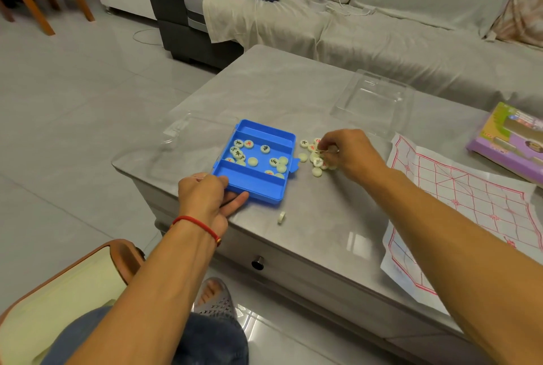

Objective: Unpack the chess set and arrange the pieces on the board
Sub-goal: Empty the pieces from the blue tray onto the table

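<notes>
The pieces [316, 156] are small, light, hard discs that likely slide and roll on the glossy table [279, 91], so each is best pinched by its rim; some lie in the blue tray [254, 185], the rest heaped just right of it. The right hand [343, 156] pinches in the heap, the left hand [205, 197] grips the tray's near corner. One stray disc [281, 217] stands near the table edge, and the paper board [458, 203] overhangs it at right.

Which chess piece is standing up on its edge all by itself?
The lone chess piece on the table, just in front of the blue tray. It stands on its rim, while the others lie flat in the tray or in the pile by the right hand.
</notes>
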{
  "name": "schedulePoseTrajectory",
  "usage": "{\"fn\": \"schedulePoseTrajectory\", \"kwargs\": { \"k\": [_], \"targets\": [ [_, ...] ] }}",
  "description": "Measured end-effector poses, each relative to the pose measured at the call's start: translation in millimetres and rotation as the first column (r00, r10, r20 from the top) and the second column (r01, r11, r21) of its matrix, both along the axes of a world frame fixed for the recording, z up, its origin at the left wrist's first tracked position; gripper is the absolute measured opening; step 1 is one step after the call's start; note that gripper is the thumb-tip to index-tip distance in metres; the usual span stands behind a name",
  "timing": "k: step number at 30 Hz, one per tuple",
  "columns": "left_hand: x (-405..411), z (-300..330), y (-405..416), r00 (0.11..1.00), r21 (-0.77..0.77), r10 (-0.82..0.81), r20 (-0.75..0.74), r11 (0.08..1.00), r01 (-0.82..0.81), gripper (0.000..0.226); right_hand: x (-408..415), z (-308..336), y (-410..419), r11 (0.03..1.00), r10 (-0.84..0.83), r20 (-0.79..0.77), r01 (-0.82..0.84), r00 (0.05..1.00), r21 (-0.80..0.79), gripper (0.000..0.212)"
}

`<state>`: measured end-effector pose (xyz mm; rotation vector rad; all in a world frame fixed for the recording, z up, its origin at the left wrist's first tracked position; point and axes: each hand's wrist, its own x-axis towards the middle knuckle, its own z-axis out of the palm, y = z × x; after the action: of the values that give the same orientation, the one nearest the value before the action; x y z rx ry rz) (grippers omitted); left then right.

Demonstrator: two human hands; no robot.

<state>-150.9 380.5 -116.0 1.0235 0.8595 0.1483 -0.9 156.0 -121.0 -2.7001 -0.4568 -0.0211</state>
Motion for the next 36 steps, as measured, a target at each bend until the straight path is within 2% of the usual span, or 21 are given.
{"fn": "schedulePoseTrajectory", "kwargs": {
  "k": [5, 8, 10, 13, 16, 18, 20, 25, 31, 36],
  "targets": [
    [-1, 1, -2, 1.0, -0.002, 0.001, -0.004, 1.0, -0.001, 0.011, -7, -10, 1, 0.999, 0.035, 0.059, -0.034, 0.998, -0.013, 0.029],
    [-2, 1, 0, 1.0, -0.006, 0.01, -0.016, 1.0, -0.01, 0.01, -8, -9, 3, 0.992, 0.073, 0.083, -0.064, 0.994, -0.104, 0.03],
    [-2, 1, 1, 1.0, -0.005, 0.014, -0.023, 1.0, -0.014, 0.009, -19, -6, 6, 0.981, 0.138, 0.127, -0.118, 0.982, -0.153, 0.027],
    [-1, 1, 2, 1.0, -0.001, 0.019, -0.025, 1.0, -0.019, 0.01, -58, 1, 11, 0.954, 0.291, 0.194, -0.27, 0.937, -0.132, 0.019],
    [-1, 1, 3, 0.999, 0.011, 0.037, -0.02, 0.999, -0.037, 0.011, -104, 4, 19, 0.88, 0.469, 0.09, -0.455, 0.879, -0.139, 0.027],
    [-1, 1, 4, 0.999, 0.018, 0.045, -0.018, 0.999, -0.045, 0.012, -119, -2, 26, 0.836, 0.529, 0.036, -0.514, 0.848, -0.19, 0.037],
    [-2, 1, 3, 0.999, 0.019, 0.046, -0.019, 0.999, -0.046, 0.012, -123, -12, 32, 0.818, 0.557, 0.023, -0.543, 0.831, -0.191, 0.035],
    [-4, 2, 2, 0.999, 0.011, 0.045, -0.016, 0.999, -0.045, 0.016, -105, -19, 29, 0.855, 0.516, 0.041, -0.511, 0.856, -0.084, 0.011],
    [-3, 1, 2, 0.999, 0.014, 0.031, -0.01, 0.999, -0.031, 0.012, -54, -10, 2, 0.967, 0.245, 0.093, -0.237, 0.965, -0.092, 0.011],
    [-2, 1, 2, 1.0, 0.01, 0.028, -0.011, 1.0, -0.028, 0.01, -39, -16, -2, 0.972, 0.229, 0.125, -0.219, 0.965, -0.089, 0.023]
  ]
}}
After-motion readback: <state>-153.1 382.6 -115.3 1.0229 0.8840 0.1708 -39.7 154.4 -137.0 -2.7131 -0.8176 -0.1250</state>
